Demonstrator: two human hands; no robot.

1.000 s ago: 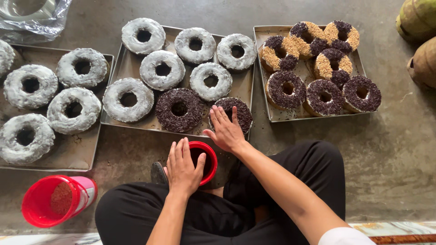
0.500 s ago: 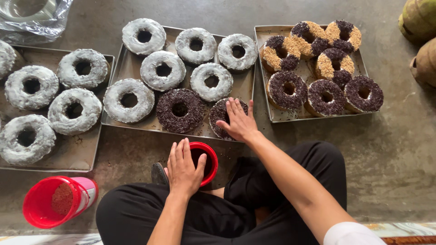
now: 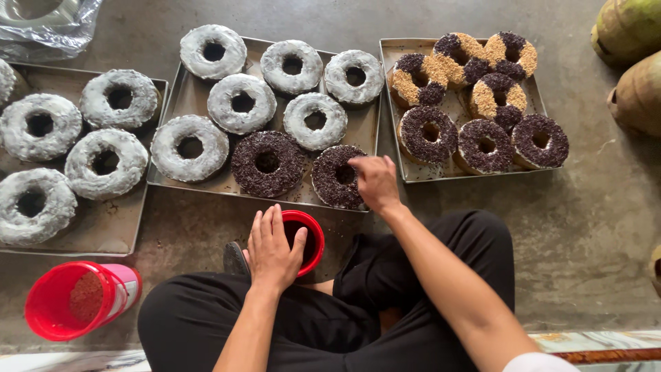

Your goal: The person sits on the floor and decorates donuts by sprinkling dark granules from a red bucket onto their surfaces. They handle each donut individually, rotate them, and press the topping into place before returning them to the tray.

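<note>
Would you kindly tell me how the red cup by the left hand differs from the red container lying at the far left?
The red cup stands upright under the left hand, while the red container lies on its side, untouched. The red cup looks smaller than the red container. The cup's inside looks dark; the container holds brownish crumbs. Both are red, round and open on the floor.

Chocolate-sprinkled doughnut (image 3: 335,180): dark, flat at middle tray's front right corner. Small red cup (image 3: 308,238): upright on floor, dark sprinkles inside.

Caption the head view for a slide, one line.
Right hand over a dark-sprinkled doughnut on the middle tray; left hand on a red cup.
</note>
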